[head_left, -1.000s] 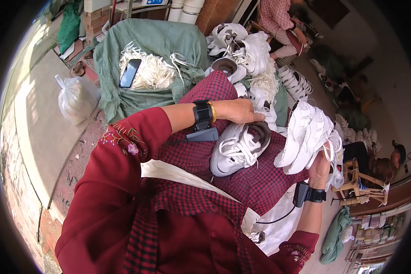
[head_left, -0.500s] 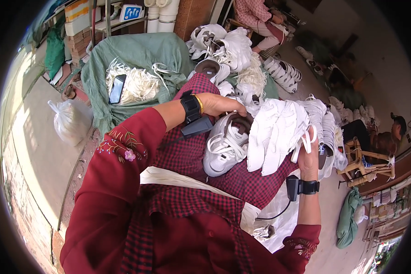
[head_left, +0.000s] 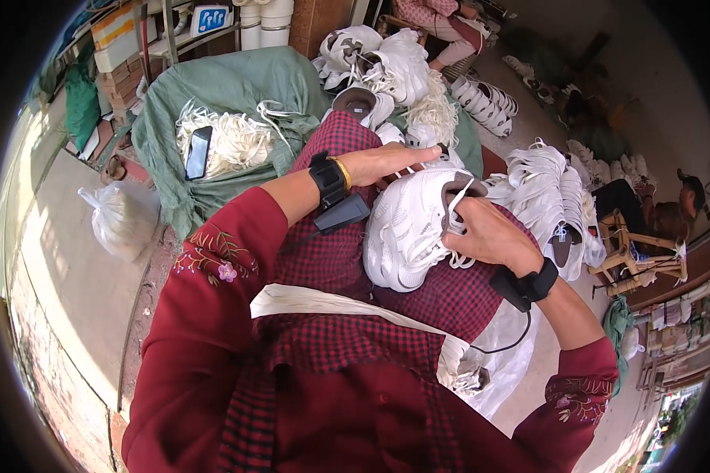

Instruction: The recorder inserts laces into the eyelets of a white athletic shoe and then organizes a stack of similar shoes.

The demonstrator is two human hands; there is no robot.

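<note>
A white sneaker rests tilted on its side across my lap, its dark-lined opening facing right. My right hand is closed at that opening, with thumb and fingers pinching near the loose white laces. Along the shoe's upper side lies my left hand, thumb stretched out and fingers curled against the shoe, partly hidden. Just beyond my right hand, a row of white sneakers with trailing laces leans together.
On the left, green cloth bears a heap of white laces and a phone. More sneakers are piled ahead. A plastic bag sits at left, a bamboo chair at right. Other people sit farther off.
The sneaker on my lap has turned onto its side. My right hand has moved left from the laces at my right thigh to the shoe's opening. White pieces over that thigh are gone.
</note>
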